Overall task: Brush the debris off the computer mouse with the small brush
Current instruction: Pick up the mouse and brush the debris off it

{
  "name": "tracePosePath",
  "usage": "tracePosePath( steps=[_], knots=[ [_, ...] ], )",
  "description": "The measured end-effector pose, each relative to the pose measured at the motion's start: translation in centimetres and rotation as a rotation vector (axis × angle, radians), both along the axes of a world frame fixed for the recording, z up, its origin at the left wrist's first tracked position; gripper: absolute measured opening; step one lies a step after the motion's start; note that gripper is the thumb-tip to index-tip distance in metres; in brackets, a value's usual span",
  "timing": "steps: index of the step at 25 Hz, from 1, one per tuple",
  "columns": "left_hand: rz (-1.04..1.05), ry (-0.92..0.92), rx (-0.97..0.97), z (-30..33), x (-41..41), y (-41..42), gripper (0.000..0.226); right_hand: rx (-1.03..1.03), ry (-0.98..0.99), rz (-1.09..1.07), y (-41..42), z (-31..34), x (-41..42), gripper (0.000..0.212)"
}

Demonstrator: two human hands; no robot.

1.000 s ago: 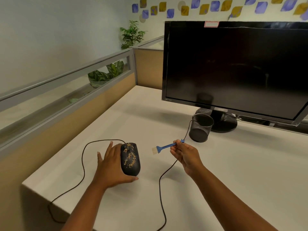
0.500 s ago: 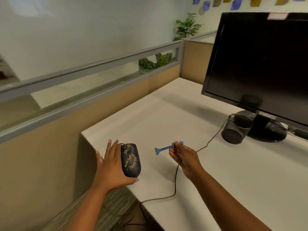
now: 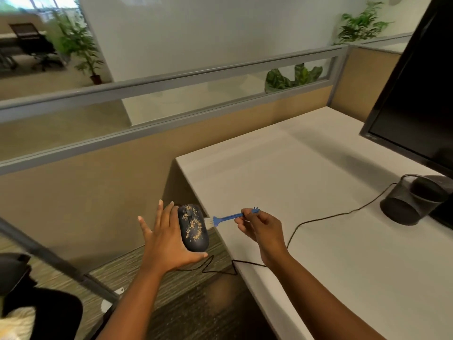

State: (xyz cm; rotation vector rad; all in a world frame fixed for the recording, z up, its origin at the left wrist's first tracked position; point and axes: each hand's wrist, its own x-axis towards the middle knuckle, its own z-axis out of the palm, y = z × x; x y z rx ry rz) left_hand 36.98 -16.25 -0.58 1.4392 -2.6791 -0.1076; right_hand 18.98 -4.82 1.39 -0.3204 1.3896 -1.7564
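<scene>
A black computer mouse (image 3: 193, 227) speckled with tan debris is held just past the left edge of the white desk (image 3: 331, 253), above the carpet. My left hand (image 3: 164, 244) holds it, fingers straight along its left side and thumb hooked under its rear end. My right hand (image 3: 263, 229) pinches the handle of a small blue brush (image 3: 226, 218). The brush lies level, and its pale bristles point left, right beside the mouse's right side. The mouse's black cable (image 3: 318, 218) runs from below the mouse across the desk.
A black mesh cup (image 3: 411, 204) stands on the desk by the foot of a dark monitor (image 3: 416, 106) at the right. A tan partition with a glass strip (image 3: 98, 182) borders the desk on the left. Carpet (image 3: 191, 303) lies under the mouse.
The view has swung left. My left hand has carried the mouse off the desk's left edge. The brush in my right hand has followed and come closer to the mouse.
</scene>
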Motion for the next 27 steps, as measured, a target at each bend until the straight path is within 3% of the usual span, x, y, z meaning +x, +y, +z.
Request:
tracePosePath(
  steps=[5,9,21,27],
  knots=[
    [0.085,0.005,-0.010,-0.4,2.8,-0.6,0.132,-0.065,0.221,0.218,-1.8,-0.2,4.4,0.015],
    [0.148,-0.025,-0.011,-0.8,4.3,-1.2,0.135,-0.069,0.277,0.307,-2.9,-0.5,6.3,0.010],
    [0.132,0.012,0.008,-1.5,4.4,-3.8,0.134,-0.031,0.277,0.076,-4.8,-0.7,5.5,0.011],
    [0.107,-0.007,0.025,-2.1,3.5,-4.8,0.134,-0.028,0.375,0.174,-5.7,-1.2,6.7,0.009]
  ],
)
